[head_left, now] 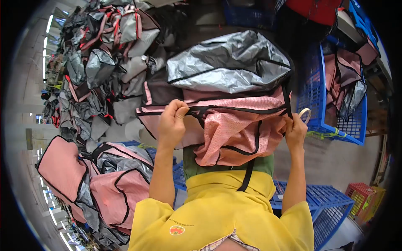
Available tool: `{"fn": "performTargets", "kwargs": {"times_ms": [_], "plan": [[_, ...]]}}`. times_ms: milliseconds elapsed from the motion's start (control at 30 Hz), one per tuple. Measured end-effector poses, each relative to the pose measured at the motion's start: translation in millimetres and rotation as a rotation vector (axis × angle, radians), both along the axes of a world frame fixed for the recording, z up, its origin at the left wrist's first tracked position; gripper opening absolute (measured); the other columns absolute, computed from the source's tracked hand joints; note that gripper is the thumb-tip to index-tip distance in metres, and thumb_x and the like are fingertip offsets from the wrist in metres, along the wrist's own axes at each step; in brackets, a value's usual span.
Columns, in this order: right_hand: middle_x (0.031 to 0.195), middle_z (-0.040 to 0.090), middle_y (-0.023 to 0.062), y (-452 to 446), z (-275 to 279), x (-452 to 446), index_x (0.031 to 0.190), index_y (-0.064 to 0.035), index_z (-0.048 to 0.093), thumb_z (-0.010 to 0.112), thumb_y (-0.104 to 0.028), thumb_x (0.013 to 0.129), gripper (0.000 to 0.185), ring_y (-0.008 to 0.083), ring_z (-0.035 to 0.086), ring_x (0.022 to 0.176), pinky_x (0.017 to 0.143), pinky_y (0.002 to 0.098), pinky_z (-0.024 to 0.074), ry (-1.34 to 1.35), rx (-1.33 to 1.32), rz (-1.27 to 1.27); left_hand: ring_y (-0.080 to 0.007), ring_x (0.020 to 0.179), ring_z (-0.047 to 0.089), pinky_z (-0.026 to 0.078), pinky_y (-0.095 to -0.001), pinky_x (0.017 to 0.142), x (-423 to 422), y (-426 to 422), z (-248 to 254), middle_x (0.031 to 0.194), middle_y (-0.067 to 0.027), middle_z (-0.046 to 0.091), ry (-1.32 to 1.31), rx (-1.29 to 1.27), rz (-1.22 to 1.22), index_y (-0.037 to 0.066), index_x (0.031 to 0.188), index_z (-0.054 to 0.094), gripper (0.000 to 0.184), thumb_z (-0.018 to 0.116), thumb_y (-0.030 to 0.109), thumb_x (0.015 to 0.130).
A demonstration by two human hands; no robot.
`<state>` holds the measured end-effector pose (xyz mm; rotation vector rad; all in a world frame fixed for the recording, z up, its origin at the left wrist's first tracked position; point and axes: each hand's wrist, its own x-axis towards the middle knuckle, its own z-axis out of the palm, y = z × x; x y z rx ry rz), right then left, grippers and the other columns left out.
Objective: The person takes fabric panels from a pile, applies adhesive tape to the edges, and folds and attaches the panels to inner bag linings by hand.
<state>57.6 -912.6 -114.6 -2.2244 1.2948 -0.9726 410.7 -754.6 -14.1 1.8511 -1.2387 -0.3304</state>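
Observation:
A pink fabric bag [240, 125] with black edging and a crinkled silver lining [230, 62] spreads across my lap. My left hand [172, 123] is closed in a pinch on the bag's black-trimmed edge, towards its left side. At the right side, my right hand [295, 130] grips the same bag near its corner, with the fingers partly hidden by the fabric. Beside the right hand shows a pale ring-shaped thing [305, 115]; whether the hand holds it, I cannot tell. A black strap [248, 175] hangs from the bag over the yellow shirt.
A large heap of grey, silver and pink bags [104, 62] rises at the upper left. More pink bags [111, 192] lie at the lower left. On the right, a blue crate [322, 96] holds further pieces. Red crates [360, 196] stand farther right. Someone in red [314, 10] is at the top.

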Motion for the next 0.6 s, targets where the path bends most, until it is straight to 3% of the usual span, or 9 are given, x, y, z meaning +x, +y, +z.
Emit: {"fn": "performTargets", "kwargs": {"times_ms": [100,267,500,600], "plan": [[0.07,0.06,0.0192,-5,-5,8,0.096,-0.005,0.063,0.062,-0.018,0.095,0.013,0.0397,0.061,0.064,0.056,0.045,0.0442,-0.026,0.02,-0.011,-0.0066,0.076,0.048,0.043,-0.0239,0.068,4,-12,-3,0.077,0.0006,0.057,0.272,0.027,-0.017,-0.001,0.09,0.058,0.015,0.057,0.011,0.1],[0.071,0.061,0.0186,-6,-8,9,0.096,-0.005,0.062,0.061,-0.019,0.097,0.014,0.0387,0.062,0.065,0.056,0.0452,0.0443,-0.025,0.051,-0.008,-0.0068,0.073,0.047,0.043,-0.0243,0.066,0,-12,0,0.075,0.0014,0.056,0.283,0.065,0.01,-0.001,0.089,0.059,0.015,0.058,0.01,0.099],[0.076,0.063,0.0207,5,-11,-1,0.097,-0.006,0.064,0.059,-0.015,0.093,0.011,0.0418,0.063,0.07,0.06,0.0489,0.0461,-0.039,0.045,-0.024,-0.0177,0.072,0.056,0.046,-0.0314,0.068,-19,1,5,0.075,-0.0101,0.059,0.07,0.046,-0.006,-0.001,0.088,0.059,0.011,0.056,0.007,0.095],[0.077,0.064,0.0207,14,-27,-18,0.095,-0.0059,0.064,0.061,-0.011,0.088,0.009,0.0404,0.065,0.071,0.06,0.0489,0.0476,-0.002,0.031,-0.078,-0.0211,0.067,0.053,0.043,-0.0339,0.063,-32,15,-4,0.072,-0.0114,0.059,0.043,0.077,-0.062,0.0,0.083,0.059,0.014,0.056,0.008,0.094]]}}
